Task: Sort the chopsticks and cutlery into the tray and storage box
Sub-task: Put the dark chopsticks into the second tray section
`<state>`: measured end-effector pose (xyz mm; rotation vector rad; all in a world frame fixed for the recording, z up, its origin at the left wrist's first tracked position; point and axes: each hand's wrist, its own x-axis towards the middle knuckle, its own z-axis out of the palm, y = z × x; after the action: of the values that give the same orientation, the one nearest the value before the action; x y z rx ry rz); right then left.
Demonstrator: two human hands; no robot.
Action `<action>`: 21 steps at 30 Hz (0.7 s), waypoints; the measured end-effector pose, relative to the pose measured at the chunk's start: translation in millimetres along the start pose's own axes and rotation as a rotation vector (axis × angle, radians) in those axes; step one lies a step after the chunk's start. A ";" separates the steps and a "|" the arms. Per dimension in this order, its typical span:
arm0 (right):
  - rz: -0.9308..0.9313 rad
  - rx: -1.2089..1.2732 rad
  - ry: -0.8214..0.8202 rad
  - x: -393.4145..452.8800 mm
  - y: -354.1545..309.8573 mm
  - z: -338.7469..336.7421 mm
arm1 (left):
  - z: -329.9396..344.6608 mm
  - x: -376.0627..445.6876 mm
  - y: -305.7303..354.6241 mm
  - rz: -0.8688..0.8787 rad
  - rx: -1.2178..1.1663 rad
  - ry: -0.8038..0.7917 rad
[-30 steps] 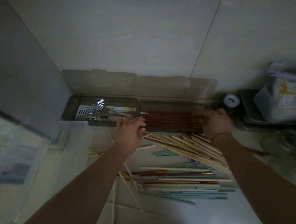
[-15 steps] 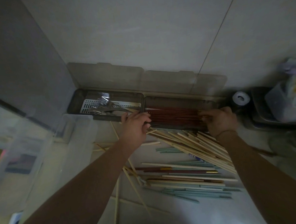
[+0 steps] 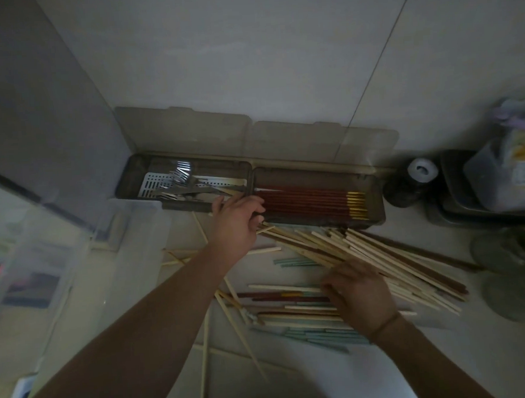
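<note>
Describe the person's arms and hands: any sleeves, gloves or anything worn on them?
Both forearms are bare, with no sleeves in view, and neither the left hand nor the right hand wears a glove. The right wrist carries a thin dark band. No rings or watch can be made out in the dim light.

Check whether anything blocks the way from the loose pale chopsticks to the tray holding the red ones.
Nothing visible does. The pale chopsticks lie just in front of the open tray, its lid raised against the wall.
</note>
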<state>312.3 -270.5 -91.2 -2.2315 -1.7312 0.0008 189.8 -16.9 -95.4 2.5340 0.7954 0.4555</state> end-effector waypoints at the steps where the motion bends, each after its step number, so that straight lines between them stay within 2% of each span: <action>1: 0.030 -0.038 -0.015 -9.8 0.4 2.6 | 0.1 0.2 0.3 0.001 0.001 0.002; 9: 0.290 -0.151 -0.125 -39.7 -5.9 6.9 | -0.9 0.3 2.9 0.004 0.009 0.022; 14: 0.384 -0.168 -0.199 -37.2 -16.3 9.9 | -1.7 0.5 3.5 0.008 0.022 0.026; 16: 0.369 -0.208 -0.207 -33.6 -17.9 8.6 | -2.5 0.0 3.9 0.008 0.019 0.032; 18: 0.323 -0.239 -0.169 -30.1 -14.7 4.1 | -3.1 -0.2 4.1 0.008 0.016 0.028; 21: 0.315 -0.206 -0.027 -20.8 -0.4 -20.2 | -2.5 0.3 2.8 0.018 0.009 0.027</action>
<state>310.2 -295.0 -75.8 -2.6445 -1.4305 -0.0799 190.2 -18.0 -91.8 2.5505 0.7865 0.4947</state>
